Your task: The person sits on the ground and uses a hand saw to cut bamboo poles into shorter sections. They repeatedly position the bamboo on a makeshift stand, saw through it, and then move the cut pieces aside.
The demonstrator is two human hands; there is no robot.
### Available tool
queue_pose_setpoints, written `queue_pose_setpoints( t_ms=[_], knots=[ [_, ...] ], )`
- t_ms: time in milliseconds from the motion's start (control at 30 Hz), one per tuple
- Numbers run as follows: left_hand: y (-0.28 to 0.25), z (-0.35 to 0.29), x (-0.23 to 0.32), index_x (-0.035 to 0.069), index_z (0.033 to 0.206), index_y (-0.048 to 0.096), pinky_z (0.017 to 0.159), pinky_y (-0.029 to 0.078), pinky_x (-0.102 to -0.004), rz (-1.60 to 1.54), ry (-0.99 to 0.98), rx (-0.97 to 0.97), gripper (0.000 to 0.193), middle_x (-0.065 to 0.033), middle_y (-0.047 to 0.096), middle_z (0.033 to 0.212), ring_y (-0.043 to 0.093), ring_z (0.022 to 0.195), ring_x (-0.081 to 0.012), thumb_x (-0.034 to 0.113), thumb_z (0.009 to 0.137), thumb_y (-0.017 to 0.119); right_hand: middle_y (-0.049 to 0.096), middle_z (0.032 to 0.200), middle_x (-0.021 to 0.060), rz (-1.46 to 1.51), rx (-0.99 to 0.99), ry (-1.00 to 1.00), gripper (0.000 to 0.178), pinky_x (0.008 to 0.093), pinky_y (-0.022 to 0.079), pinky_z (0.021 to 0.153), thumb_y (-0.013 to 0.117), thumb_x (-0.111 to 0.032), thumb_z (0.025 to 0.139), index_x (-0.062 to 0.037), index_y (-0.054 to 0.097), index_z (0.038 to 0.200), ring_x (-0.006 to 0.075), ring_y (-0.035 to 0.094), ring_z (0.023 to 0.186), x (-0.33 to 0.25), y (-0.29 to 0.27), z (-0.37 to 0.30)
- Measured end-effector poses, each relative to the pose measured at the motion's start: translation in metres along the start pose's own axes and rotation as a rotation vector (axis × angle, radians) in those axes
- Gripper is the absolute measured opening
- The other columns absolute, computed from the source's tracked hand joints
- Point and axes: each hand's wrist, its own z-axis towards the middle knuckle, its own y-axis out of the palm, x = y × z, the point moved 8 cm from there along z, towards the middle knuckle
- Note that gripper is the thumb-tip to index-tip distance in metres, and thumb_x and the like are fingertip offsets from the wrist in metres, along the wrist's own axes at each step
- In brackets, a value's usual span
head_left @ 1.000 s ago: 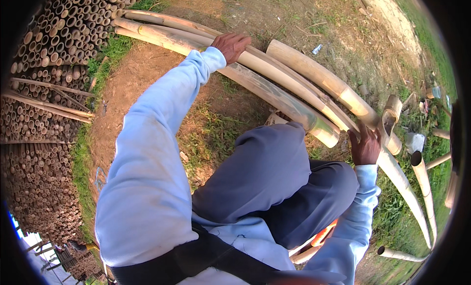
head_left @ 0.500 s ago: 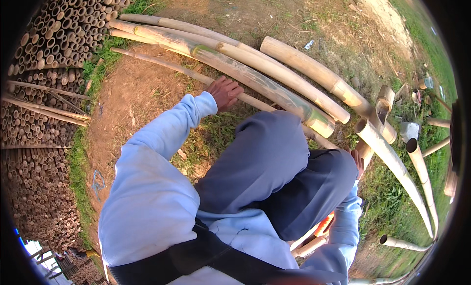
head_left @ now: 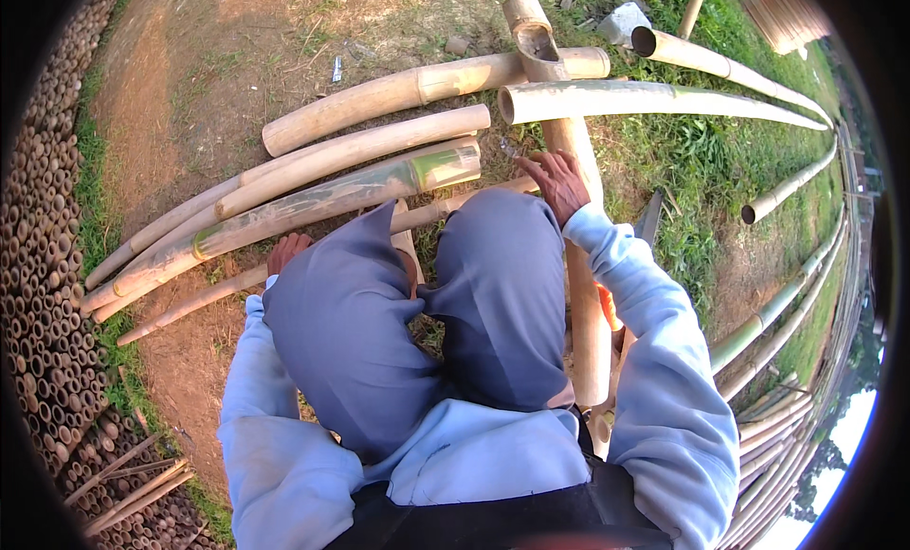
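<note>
A thin bamboo pole (head_left: 204,299) slants across in front of my knees. My left hand (head_left: 287,252) is closed around it, part of the hand hidden by my left knee. Over the pole's right end, beside a thick notched bamboo post (head_left: 580,294), my right hand (head_left: 561,182) has its fingers apart; whether it touches the pole is hard to see. Just beyond the thin pole lies a thicker bamboo pole (head_left: 322,204) with a green band near its cut end. Further off rest a pale bamboo pole (head_left: 355,147) and a stout bamboo piece (head_left: 389,93).
A pale hollow bamboo pole (head_left: 654,101) reaches right from the notched post. Another bamboo pole (head_left: 730,69) lies behind it, near a whitish block (head_left: 626,24). A grey blade-like thing (head_left: 650,216) and an orange object (head_left: 608,308) are near my right forearm. Stacked bamboo (head_left: 43,237) fills the left.
My view has swung to the right. My right hand has come up from beside my right knee to the thin pole's right end. My left hand stays on the thin pole.
</note>
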Motion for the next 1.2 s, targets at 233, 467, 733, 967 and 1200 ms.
queue_pose_setpoints(
  t_ms=[233, 467, 733, 967, 1200],
  knots=[
    [-0.027, 0.069, 0.061, 0.009, 0.111, 0.066, 0.081, 0.055, -0.0409, -0.284, 0.002, -0.399, 0.029, -0.0101, 0.068, 0.103, 0.068, 0.091, -0.0286, 0.028, 0.089, 0.071, 0.066, 0.099, 0.0105, 0.327, 0.366, 0.367, 0.037, 0.0417, 0.052, 0.084, 0.073, -0.018, 0.089, -0.0067, 0.062, 0.122, 0.0263, 0.068, 0.087, 0.032, -0.091, 0.003],
    [-0.162, 0.238, 0.269, 0.007, 0.124, 0.062, 0.092, 0.052, -0.0452, -0.352, 0.568, 0.243, 0.038, -0.0176, 0.068, 0.118, 0.065, 0.107, -0.0363, 0.025, 0.092, 0.069, 0.066, 0.116, 0.0126, 1.292, 0.429, 0.692, 0.046, 0.0355, 0.047, 0.1, 0.064, -0.029, 0.102, 0.0044, 0.056, 0.132, 0.0197, 0.062, 0.11, -0.043, -0.132, -0.06],
    [-0.131, 0.316, 0.368, -0.003, 0.135, 0.052, 0.107, 0.045, -0.0442, -0.057, 0.372, -0.093, 0.098, -0.0212, 0.062, 0.133, 0.058, 0.125, -0.0351, 0.068, 0.072, 0.076, 0.046, 0.144, 0.0239, 0.605, 0.465, 0.571, 0.071, 0.0494, 0.038, 0.11, 0.077, -0.036, 0.086, -0.0015, 0.051, 0.142, 0.0392, 0.047, 0.132, -0.116, -0.198, -0.094],
    [-0.109, 0.322, 0.38, -0.003, 0.128, 0.054, 0.1, 0.05, -0.0429, 0.045, 0.373, -0.196, 0.089, -0.0223, 0.069, 0.118, 0.066, 0.114, -0.0346, 0.058, 0.07, 0.082, 0.045, 0.145, 0.0243, 0.551, 0.443, 0.519, 0.076, 0.0492, 0.036, 0.11, 0.074, -0.043, 0.084, -0.0035, 0.049, 0.145, 0.0404, 0.046, 0.132, -0.112, -0.189, -0.085],
    [-0.107, 0.296, 0.353, -0.001, 0.119, 0.053, 0.098, 0.049, -0.0444, 0.009, 0.421, -0.132, 0.072, -0.0221, 0.071, 0.107, 0.068, 0.104, -0.0369, 0.045, 0.071, 0.081, 0.043, 0.147, 0.0241, 0.522, 0.397, 0.458, 0.079, 0.053, 0.032, 0.11, 0.074, -0.044, 0.084, -0.005, 0.046, 0.147, 0.0402, 0.046, 0.132, -0.135, -0.192, -0.077]
  ],
)
